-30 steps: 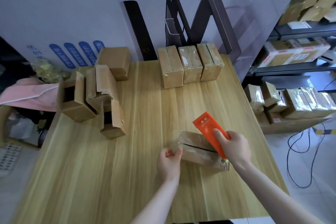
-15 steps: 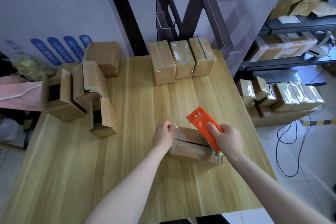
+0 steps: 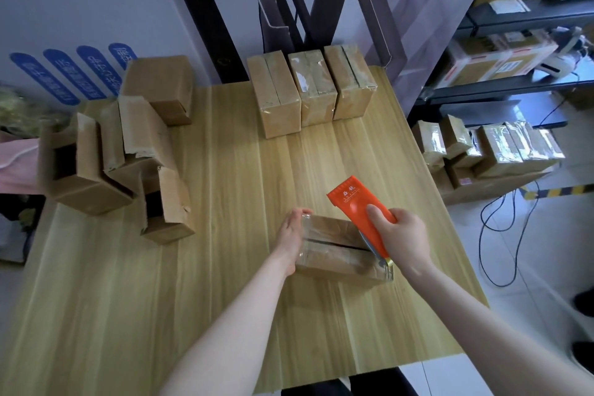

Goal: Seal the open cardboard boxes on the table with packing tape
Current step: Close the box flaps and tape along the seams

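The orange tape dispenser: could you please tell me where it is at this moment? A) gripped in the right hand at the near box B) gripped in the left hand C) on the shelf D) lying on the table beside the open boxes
A: the right hand grips the orange tape dispenser at the right end of the near box, while the left hand presses its left end.

I see the box (image 3: 334,249) lying flat near the table's (image 3: 225,283) front right, flaps closed, a dark seam along its top, clear tape (image 3: 308,222) over its left end. The orange dispenser (image 3: 355,210) tilts over its right end.
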{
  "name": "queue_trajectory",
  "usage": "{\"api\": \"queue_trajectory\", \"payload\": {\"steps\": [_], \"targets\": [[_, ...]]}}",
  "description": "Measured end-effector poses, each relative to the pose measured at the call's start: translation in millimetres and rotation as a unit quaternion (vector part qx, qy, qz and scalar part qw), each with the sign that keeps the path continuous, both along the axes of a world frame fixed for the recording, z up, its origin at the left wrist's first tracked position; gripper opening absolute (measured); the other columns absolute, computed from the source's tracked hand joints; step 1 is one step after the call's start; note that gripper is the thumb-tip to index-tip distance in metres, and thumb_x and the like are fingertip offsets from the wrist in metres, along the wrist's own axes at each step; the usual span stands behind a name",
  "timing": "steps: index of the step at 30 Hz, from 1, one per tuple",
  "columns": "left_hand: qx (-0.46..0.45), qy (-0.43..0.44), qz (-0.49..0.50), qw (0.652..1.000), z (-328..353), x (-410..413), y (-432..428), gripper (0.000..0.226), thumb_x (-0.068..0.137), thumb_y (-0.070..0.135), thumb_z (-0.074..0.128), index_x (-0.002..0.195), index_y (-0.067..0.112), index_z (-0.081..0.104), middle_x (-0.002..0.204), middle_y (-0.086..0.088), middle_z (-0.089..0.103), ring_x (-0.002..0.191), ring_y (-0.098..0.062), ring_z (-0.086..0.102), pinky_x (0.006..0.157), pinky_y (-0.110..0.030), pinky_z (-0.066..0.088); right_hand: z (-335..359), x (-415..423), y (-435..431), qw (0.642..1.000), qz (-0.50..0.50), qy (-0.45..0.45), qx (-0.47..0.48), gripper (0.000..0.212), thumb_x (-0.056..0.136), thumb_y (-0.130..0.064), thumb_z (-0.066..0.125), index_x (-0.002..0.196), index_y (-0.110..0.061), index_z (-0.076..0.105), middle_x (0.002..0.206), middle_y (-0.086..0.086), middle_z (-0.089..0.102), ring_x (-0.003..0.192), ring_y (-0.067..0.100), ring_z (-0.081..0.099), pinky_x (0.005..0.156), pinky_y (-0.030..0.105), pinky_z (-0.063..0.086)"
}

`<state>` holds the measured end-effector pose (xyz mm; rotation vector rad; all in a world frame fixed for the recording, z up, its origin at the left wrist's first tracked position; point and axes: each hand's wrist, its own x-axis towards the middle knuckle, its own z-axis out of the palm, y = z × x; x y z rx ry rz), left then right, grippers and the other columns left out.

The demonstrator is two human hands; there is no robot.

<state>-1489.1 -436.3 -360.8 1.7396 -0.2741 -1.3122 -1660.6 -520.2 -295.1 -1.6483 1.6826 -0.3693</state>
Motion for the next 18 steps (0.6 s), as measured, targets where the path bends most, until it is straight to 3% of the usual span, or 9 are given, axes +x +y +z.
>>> {"api": "queue_trajectory", "payload": {"steps": [2,4,9,12,15,18], "targets": [[0.014,0.066,0.043,0.997,-2.8,1.3,-1.6,0.053,0.099,0.057,0.029,0.109,0.02,0.065,0.115,-0.011,0.068,0.103,-0.03,0.065,0.082,-0.044,0.056,-0.5,0.1,0.3,1.0,-0.003,-0.005,-0.001,0.052,0.087,-0.051,0.059,0.068,-0.002,0.061,0.067,0.017,0.066,0.063,0.032,0.064,0.053,0.034,0.043],[0.019,0.089,0.07,0.993,-4.0,2.4,-2.7,0.052,0.099,0.054,0.032,0.106,0.015,0.067,0.104,-0.017,0.071,0.092,-0.034,0.069,0.069,-0.041,0.059,-0.3,0.7,1.9,1.0,-0.004,-0.006,-0.003,0.053,0.086,-0.052,0.059,0.07,-0.001,0.062,0.066,0.016,0.066,0.061,0.031,0.063,0.053,0.034,0.044],[0.001,0.118,0.081,0.99,-8.8,4.9,-3.5,0.05,0.098,0.052,0.037,0.097,0.014,0.068,0.096,-0.014,0.072,0.088,-0.032,0.069,0.075,-0.043,0.057,0.5,-0.3,8.3,1.0,-0.002,-0.013,-0.012,0.052,0.087,-0.05,0.059,0.07,-0.001,0.063,0.065,0.016,0.066,0.061,0.033,0.063,0.052,0.036,0.045],[0.0,0.112,0.087,0.99,-9.0,5.9,-6.6,0.051,0.097,0.052,0.038,0.093,0.012,0.068,0.089,-0.012,0.071,0.08,-0.028,0.068,0.07,-0.036,0.058,1.3,-2.5,12.1,0.999,-0.008,-0.034,-0.017,0.051,0.088,-0.048,0.059,0.07,0.0,0.063,0.066,0.018,0.066,0.06,0.033,0.063,0.054,0.043,0.05],[0.016,0.096,0.079,0.992,-6.8,10.4,-9.2,0.059,0.098,0.055,0.031,0.084,0.01,0.065,0.076,-0.008,0.068,0.07,-0.023,0.065,0.062,-0.029,0.053,2.8,-8.1,15.1,0.998,-0.018,-0.064,-0.003,0.05,0.089,-0.045,0.061,0.067,0.0,0.061,0.062,0.02,0.065,0.052,0.031,0.06,0.052,0.045,0.051],[-0.013,0.062,0.079,0.995,-7.9,21.0,-11.2,0.065,0.099,0.055,0.023,0.081,0.011,0.066,0.076,-0.005,0.067,0.075,-0.021,0.062,0.07,-0.03,0.049,9.5,-17.0,15.8,0.993,-0.032,-0.111,0.028,0.047,0.09,-0.041,0.064,0.07,0.002,0.064,0.059,0.019,0.063,0.052,0.032,0.058,0.05,0.041,0.048]]}}
